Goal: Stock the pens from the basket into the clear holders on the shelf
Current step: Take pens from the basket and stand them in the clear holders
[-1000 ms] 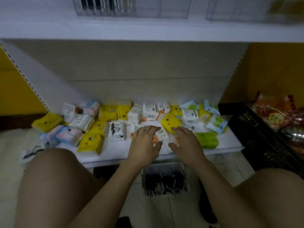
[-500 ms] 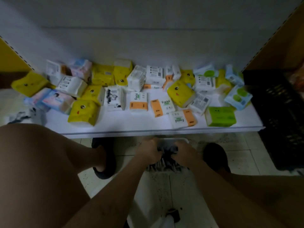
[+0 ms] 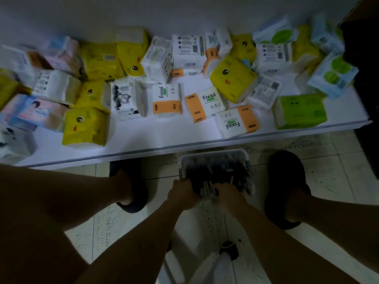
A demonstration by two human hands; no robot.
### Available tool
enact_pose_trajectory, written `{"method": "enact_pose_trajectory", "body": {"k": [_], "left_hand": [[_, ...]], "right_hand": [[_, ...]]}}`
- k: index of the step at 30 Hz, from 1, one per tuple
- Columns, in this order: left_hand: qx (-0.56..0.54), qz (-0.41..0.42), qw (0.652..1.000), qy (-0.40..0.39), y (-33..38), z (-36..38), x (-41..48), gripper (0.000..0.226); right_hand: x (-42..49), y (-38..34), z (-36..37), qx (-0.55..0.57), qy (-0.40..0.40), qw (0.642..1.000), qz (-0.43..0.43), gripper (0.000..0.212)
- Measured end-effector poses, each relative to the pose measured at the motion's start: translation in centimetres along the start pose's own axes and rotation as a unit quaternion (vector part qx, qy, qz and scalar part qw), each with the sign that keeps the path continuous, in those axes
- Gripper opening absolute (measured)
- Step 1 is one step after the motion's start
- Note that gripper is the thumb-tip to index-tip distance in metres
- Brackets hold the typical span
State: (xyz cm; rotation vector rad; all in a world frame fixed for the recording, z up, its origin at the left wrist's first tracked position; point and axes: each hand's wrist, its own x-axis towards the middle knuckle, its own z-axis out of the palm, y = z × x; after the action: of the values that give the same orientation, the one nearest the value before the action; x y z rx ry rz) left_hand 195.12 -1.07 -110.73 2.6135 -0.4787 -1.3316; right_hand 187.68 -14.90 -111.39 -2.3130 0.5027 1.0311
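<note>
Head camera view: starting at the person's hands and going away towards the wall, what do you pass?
The left hand and right hand side by side → basket of pens → shelf → orange-and-white Facial packs → back wall.

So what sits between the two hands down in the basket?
Pens: a few pale ends stick up between the left hand and right hand inside the basket, in the head view.

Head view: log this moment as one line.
phase: pickup | left hand: grips pens | right hand: grips pens | basket: on floor before shelf | holders: not in view
</note>
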Motion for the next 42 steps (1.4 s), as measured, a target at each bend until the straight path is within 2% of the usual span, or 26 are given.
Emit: {"method": "enact_pose_trajectory", "body": {"k": [4,6,11,14,18,21,25,28,31,35,39,42], "left_hand": [[-0.074,-0.015,0.997,-0.005,0.7,0.4,0.5,0.024],[-0.121,-0.019,0.992,0.025,0.5,0.8,0.6,0.014],[-0.166,-0.019,0.978,0.128,0.3,1.2,0.3,0.018],[-0.208,-0.027,0.965,0.159,1.0,0.7,-0.2,0.016],[-0.269,-0.027,0.953,0.134,1.8,0.1,-0.9,0.026],[-0.327,-0.006,0.940,0.101,2.2,-0.3,-1.6,0.042],[-0.365,-0.005,0.925,0.102,2.3,-0.8,-1.9,0.054],[-0.395,-0.029,0.914,0.092,2.2,-1.0,-1.9,0.049],[-0.388,-0.035,0.915,0.102,2.0,-0.9,-2.0,0.032],[-0.408,-0.028,0.905,0.121,1.7,-0.9,-2.1,0.026],[-0.452,-0.049,0.884,0.111,2.0,-1.0,-1.7,0.024],[-0.456,-0.052,0.881,0.118,2.2,-1.3,-1.5,0.020]], "right_hand": [[0.3,-0.5,0.8,-0.001,-0.021,1.000,-0.005,0.031],[0.8,-0.5,1.4,0.000,-0.023,1.000,0.001,0.034],[1.4,-0.9,1.1,0.011,-0.017,0.999,0.034,0.044],[1.6,-1.0,1.5,0.003,-0.026,0.999,0.041,0.049],[1.9,-1.5,2.1,0.017,-0.030,0.998,0.059,0.054],[1.9,-2.0,1.6,0.014,-0.025,0.999,0.039,0.058],[1.9,-2.0,1.2,0.008,0.010,0.999,0.049,0.038],[1.6,-2.1,1.0,-0.035,0.032,0.997,0.053,0.034],[1.7,-2.3,0.8,-0.065,-0.005,0.997,0.047,0.040],[1.7,-2.4,1.1,-0.115,-0.050,0.990,0.066,0.050],[1.4,-2.6,1.1,-0.109,-0.047,0.990,0.071,0.056],[1.0,-2.9,0.7,-0.106,-0.018,0.992,0.069,0.046]]}}
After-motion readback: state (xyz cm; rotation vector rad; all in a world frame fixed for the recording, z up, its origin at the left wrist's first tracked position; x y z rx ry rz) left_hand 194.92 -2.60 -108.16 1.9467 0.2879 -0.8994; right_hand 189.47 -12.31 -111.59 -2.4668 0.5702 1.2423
